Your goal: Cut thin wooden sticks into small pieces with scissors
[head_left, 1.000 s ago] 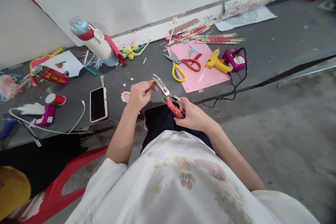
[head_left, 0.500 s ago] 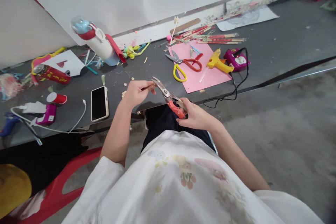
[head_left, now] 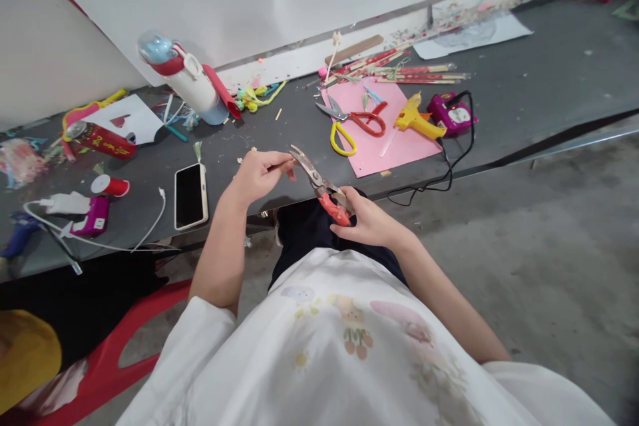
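My right hand (head_left: 367, 218) grips the red handles of a pair of metal shears (head_left: 319, 185), whose blades point up and left. My left hand (head_left: 259, 172) pinches a small thin piece (head_left: 290, 168) right at the blades; what the piece is I cannot tell. Both hands hover at the front edge of the dark grey table (head_left: 524, 106), above my lap.
A phone (head_left: 190, 195) lies left of my left hand. On the pink sheet (head_left: 379, 140) lie yellow and red scissors (head_left: 349, 126) and a yellow glue gun (head_left: 413, 118). A white bottle (head_left: 187, 80), a red can (head_left: 97, 140), chargers and sticks (head_left: 399, 66) lie around.
The hands and shears stay nearly in place; the blades have closed slightly on the piece. The view has shifted a little.
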`<state>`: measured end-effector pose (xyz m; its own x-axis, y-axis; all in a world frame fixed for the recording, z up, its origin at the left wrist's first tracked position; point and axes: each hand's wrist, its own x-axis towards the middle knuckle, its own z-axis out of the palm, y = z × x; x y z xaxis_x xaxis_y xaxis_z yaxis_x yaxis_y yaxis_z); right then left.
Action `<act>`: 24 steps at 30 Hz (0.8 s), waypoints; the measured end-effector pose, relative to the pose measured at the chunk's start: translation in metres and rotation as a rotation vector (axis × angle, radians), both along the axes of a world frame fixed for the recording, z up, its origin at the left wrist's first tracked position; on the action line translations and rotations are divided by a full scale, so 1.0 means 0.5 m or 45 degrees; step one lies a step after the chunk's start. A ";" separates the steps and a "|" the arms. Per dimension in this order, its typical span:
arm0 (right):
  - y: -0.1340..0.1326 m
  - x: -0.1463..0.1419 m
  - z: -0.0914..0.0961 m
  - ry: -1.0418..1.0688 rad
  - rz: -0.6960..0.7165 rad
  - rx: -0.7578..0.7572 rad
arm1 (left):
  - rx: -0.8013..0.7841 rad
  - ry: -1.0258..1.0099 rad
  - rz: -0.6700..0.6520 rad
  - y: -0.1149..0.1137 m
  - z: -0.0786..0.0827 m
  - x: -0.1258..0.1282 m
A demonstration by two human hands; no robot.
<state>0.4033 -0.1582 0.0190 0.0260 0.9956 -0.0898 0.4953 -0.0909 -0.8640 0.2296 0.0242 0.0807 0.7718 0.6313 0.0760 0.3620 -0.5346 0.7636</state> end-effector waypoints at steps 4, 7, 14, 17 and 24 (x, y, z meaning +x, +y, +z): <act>0.005 -0.002 -0.012 0.049 0.026 0.043 | 0.009 0.047 0.023 0.003 -0.004 0.001; 0.010 -0.006 -0.028 0.130 -0.003 0.029 | 0.081 0.164 0.000 0.005 -0.012 0.009; 0.014 -0.020 -0.084 0.808 -0.055 -0.199 | 0.523 0.428 0.060 -0.007 -0.064 0.049; 0.009 -0.022 -0.122 0.981 -0.072 -0.268 | 0.627 0.498 -0.006 -0.006 -0.095 0.066; -0.005 -0.028 -0.193 1.378 -0.159 -0.315 | 0.714 0.555 -0.180 0.009 -0.152 0.086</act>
<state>0.3891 -0.1606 -0.0776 -0.0871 0.9430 -0.3211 -0.5318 -0.3165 -0.7855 0.2726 0.0284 0.0045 0.8773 0.4792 0.0261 0.4692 -0.8680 0.1627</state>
